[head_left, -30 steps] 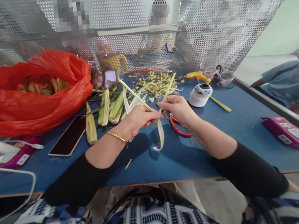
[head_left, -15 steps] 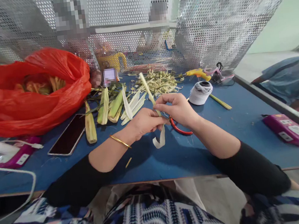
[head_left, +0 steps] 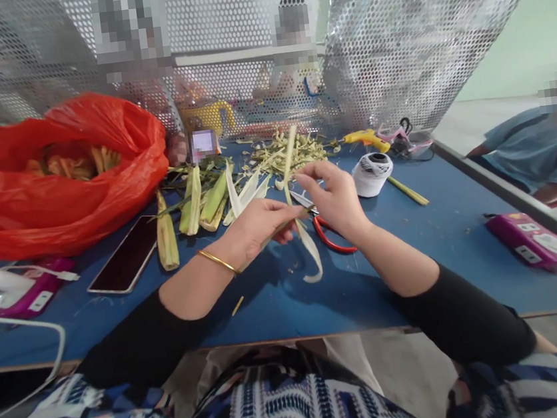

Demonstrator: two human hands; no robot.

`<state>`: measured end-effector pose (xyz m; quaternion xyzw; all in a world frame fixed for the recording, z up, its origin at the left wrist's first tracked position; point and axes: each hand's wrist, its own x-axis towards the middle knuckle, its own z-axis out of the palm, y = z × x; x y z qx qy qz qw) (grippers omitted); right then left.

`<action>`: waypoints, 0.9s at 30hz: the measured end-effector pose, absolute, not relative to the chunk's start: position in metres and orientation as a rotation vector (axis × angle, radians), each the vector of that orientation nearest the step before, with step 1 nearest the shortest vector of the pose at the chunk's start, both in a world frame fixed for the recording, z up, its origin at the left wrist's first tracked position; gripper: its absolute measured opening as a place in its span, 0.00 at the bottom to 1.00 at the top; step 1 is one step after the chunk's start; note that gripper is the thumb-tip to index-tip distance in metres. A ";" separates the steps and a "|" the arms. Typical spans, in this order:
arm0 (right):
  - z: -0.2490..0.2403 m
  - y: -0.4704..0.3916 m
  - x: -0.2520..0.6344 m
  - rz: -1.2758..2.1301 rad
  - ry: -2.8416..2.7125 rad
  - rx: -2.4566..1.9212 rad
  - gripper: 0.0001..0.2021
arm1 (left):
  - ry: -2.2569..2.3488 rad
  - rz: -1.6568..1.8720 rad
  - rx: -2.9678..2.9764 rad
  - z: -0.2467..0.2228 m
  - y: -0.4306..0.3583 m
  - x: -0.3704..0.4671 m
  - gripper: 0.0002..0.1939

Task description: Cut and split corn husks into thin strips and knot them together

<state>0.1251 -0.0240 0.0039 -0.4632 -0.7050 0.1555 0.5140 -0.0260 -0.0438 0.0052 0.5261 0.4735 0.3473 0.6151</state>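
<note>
My left hand [head_left: 265,227] is closed on a pale green husk strip [head_left: 289,161], whose upper end points up and away while a whitish tail curls down below my fingers. My right hand [head_left: 335,196] is just right of the strip, its thumb and fingertips bent toward each other; whether they hold a thread or fibre is too small to tell. Red-handled scissors [head_left: 336,246] lie on the table, partly under my right hand, blades toward the strip. Behind my left hand are green husk pieces [head_left: 215,203] and white husk leaves [head_left: 249,192].
Husk scraps [head_left: 292,150], a white thread spool [head_left: 372,175] and a yellow glue gun [head_left: 365,137] stand farther back. A red bag [head_left: 120,193], phone [head_left: 126,256] and purple power strip [head_left: 46,289] are left; another purple box [head_left: 536,240] is right. A person [head_left: 527,140] sits beyond the edge.
My right hand has come off the strip and opened slightly, moving up. The strip stands more upright, its tail hanging farther right. More of the scissors shows.
</note>
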 end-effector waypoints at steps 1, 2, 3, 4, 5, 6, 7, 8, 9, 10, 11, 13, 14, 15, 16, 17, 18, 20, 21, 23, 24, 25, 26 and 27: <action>0.008 -0.025 0.128 0.306 -1.700 -1.100 0.09 | 1.086 0.833 1.136 0.007 -0.041 -0.028 0.16; 0.011 -0.026 0.130 0.268 -1.716 -1.101 0.11 | 1.075 0.862 1.068 0.008 -0.039 -0.031 0.17; 0.014 -0.027 0.131 0.271 -1.748 -1.120 0.14 | 1.061 0.892 1.014 0.010 -0.036 -0.033 0.17; 0.015 -0.028 0.132 0.314 -1.799 -1.153 0.17 | 1.051 0.924 0.973 0.012 -0.034 -0.035 0.17; 0.016 -0.029 0.133 0.392 -1.867 -1.189 0.20 | 1.047 0.955 0.948 0.013 -0.032 -0.037 0.16; 0.015 -0.029 0.132 0.488 -1.942 -1.219 0.22 | 1.050 0.986 0.935 0.013 -0.031 -0.038 0.14; 0.014 -0.030 0.131 0.582 -2.009 -1.233 0.23 | 1.057 1.012 0.932 0.013 -0.030 -0.039 0.12; 0.012 -0.029 0.130 0.658 -2.059 -1.229 0.24 | 1.067 1.031 0.935 0.013 -0.029 -0.038 0.09; 0.010 -0.029 0.129 0.712 -2.092 -1.210 0.24 | 1.075 1.044 0.942 0.012 -0.029 -0.038 0.07; 0.008 -0.028 0.128 0.740 -2.113 -1.184 0.23 | 1.079 1.055 0.949 0.010 -0.028 -0.037 0.06; 0.007 -0.028 0.127 0.746 -2.125 -1.160 0.23 | 1.083 1.068 0.954 0.009 -0.028 -0.036 0.05; 0.007 -0.026 0.128 0.719 -2.154 -1.139 0.21 | 1.099 1.102 0.949 0.007 -0.027 -0.035 0.06; 0.007 -0.026 0.129 0.699 -2.178 -1.145 0.20 | 1.108 1.116 0.939 0.006 -0.027 -0.035 0.06; 0.008 -0.025 0.130 0.668 -2.207 -1.161 0.19 | 1.115 1.120 0.922 0.006 -0.026 -0.035 0.06; 0.009 -0.024 0.131 0.617 -2.236 -1.186 0.18 | 1.117 1.112 0.901 0.006 -0.026 -0.036 0.06; 0.010 -0.024 0.132 0.539 -2.256 -1.216 0.17 | 1.109 1.095 0.876 0.006 -0.025 -0.036 0.05; 0.011 -0.024 0.133 0.429 -2.256 -1.245 0.16 | 1.092 1.075 0.851 0.007 -0.025 -0.037 0.04; 0.011 -0.026 0.133 0.136 -2.173 -1.272 0.13 | 1.026 1.060 0.812 0.008 -0.025 -0.039 0.03; 0.011 -0.028 0.132 -0.012 -2.104 -1.260 0.12 | 0.985 1.075 0.798 0.008 -0.025 -0.039 0.03; 0.010 -0.033 0.128 -0.199 -2.006 -1.206 0.12 | 0.913 1.128 0.786 0.007 -0.025 -0.039 0.04; 0.008 -0.036 0.125 -0.219 -2.004 -1.183 0.13 | 0.889 1.150 0.787 0.006 -0.025 -0.038 0.05; 0.006 -0.039 0.121 -0.192 -2.031 -1.177 0.15 | 0.878 1.167 0.791 0.005 -0.024 -0.037 0.06; 0.003 -0.041 0.118 -0.126 -2.069 -1.191 0.16 | 0.875 1.177 0.795 0.004 -0.024 -0.036 0.06; 0.000 -0.043 0.115 -0.035 -2.105 -1.225 0.16 | 0.875 1.179 0.799 0.003 -0.024 -0.036 0.07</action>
